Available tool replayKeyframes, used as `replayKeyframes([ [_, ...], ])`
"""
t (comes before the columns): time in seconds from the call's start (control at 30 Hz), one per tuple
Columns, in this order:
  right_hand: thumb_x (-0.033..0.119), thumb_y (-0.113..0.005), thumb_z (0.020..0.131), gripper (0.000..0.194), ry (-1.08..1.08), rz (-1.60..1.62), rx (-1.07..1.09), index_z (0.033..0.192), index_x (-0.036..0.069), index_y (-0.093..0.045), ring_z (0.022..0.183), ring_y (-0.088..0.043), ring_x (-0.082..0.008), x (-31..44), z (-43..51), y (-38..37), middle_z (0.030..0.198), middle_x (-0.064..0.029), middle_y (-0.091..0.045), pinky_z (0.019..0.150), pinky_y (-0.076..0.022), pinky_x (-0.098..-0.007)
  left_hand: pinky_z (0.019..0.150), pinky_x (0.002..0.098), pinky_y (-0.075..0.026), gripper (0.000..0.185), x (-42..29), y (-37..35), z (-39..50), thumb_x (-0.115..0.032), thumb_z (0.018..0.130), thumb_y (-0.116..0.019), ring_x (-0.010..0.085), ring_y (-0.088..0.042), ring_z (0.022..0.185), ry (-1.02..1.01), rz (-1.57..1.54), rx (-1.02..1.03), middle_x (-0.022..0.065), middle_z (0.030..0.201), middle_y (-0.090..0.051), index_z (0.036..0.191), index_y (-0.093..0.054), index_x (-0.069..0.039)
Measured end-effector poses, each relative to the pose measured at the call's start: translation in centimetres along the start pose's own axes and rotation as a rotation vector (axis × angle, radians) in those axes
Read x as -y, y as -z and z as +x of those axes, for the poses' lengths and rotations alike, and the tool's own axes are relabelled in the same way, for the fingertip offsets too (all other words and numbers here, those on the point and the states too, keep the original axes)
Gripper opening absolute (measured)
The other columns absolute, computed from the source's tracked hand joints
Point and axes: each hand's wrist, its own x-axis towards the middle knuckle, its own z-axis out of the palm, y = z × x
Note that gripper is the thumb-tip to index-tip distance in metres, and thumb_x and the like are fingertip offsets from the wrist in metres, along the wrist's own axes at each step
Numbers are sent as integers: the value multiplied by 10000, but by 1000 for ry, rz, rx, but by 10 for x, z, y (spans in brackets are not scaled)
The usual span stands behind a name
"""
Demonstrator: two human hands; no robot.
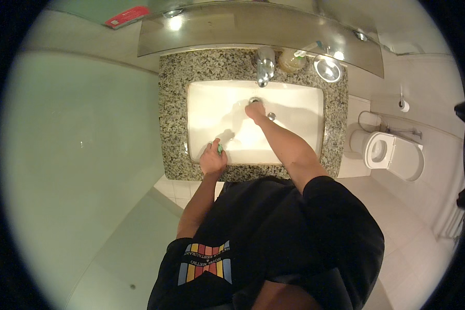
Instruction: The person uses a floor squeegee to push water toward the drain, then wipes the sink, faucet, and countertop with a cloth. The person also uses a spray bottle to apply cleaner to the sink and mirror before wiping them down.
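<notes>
A white rectangular sink basin point(302, 135) is set in a speckled granite counter point(172, 112). My left hand point(213, 161) is closed around a small green object point(219, 148), mostly hidden by the fingers, at the basin's front left corner. My right hand point(256, 111) reaches into the basin with its fingers curled down, just in front of the metal drain ring point(254, 100); whether it holds anything is hidden. Beside that hand lies a small round metal piece point(271, 116), perhaps the drain stopper. The chrome faucet point(264, 68) stands behind the basin.
Right of the faucet are a soap dispenser bottle point(292, 61) and a round clear dish point(328, 68). A glass shelf point(217, 27) overhangs the counter's back. A toilet point(379, 151) with its lid raised and a toilet paper roll point(404, 106) are at the right; a greenish glass panel point(81, 116) is at the left.
</notes>
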Motion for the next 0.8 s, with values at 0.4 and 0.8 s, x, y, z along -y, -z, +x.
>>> replayKeyframes([
  [0.4,224,-670,879,164,-578,1383,70,767,127,-600,657,-594,-194,-20,-13,45,709,-31,-587,595,-439,-404,814,511,-574,506,3,3,-2,-198,867,-672,386,-681,961,-27,-13,-24,154,1079,-646,1360,-565,-161],
  [0.8,252,-676,912,400,462,-390,-143,1301,159,-679,1096,-677,-318,-53,-72,116,1236,-160,-659,920,-555,-403,828,504,-577,489,4,5,-3,-210,885,-667,384,-685,968,-6,1,9,165,1090,-644,1359,-562,-150],
])
